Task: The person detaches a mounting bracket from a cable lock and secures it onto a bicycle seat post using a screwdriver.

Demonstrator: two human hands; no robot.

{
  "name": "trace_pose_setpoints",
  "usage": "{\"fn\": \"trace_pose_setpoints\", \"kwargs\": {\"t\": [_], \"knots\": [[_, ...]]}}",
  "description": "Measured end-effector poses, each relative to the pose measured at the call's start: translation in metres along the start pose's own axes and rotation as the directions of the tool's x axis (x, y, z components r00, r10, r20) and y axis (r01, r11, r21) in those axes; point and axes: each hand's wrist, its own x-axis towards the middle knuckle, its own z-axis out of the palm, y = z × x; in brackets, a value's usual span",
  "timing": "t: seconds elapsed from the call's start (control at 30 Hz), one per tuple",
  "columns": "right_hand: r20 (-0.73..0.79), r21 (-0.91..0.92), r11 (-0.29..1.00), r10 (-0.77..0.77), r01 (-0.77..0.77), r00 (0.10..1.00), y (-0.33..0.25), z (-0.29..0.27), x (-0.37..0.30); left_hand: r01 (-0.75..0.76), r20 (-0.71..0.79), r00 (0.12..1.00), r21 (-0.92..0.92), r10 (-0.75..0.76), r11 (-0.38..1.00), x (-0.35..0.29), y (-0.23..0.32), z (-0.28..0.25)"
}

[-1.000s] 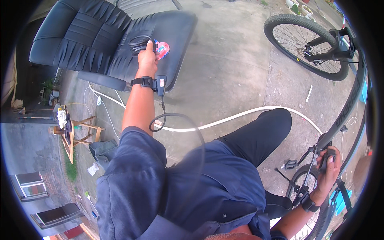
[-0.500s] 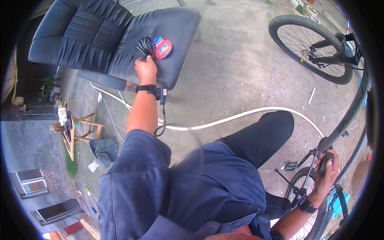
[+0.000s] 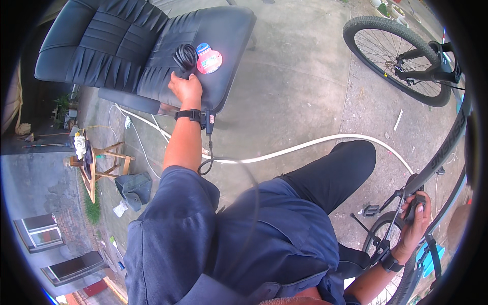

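Gather all loops of the black cable coil (image 3: 184, 57) just beyond the curled left hand (image 3: 187, 91) — its grip I cannot tell — with the small black part (image 3: 410, 211) steady in the right hand (image 3: 418, 221).

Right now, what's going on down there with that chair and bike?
A person in a dark blue shirt has the left hand at a coiled black cable on a padded black chair; whether the fingers grip it is unclear. A flat red-and-blue card lies beside the coil. The right hand holds a small black object near the dark bicycle frame. A white hose runs across the grey ground.
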Motion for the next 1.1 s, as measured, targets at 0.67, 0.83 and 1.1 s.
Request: {"fn": "trace_pose_setpoints", "kwargs": {"t": [0.67, 0.83, 1.1], "knots": [[-0.075, 0.124, 0.992, -0.025, 0.034, 0.997, 0.009, -0.011, -0.006, -0.245, -0.051, 0.967, 0.085, 0.249, 0.966, 0.007, 0.030, 0.007], [-0.117, 0.153, 0.988, -0.006, 0.024, 0.993, 0.014, -0.011, -0.010, -0.083, 0.015, 0.997, 0.062, 0.082, 0.995, 0.000, 0.022, 0.008], [-0.066, 0.232, 0.971, -0.037, 0.051, 0.997, 0.004, 0.016, 0.008, 0.122, -0.047, 0.989, -0.291, -0.142, 0.949, 0.029, 0.004, 0.010]]}}
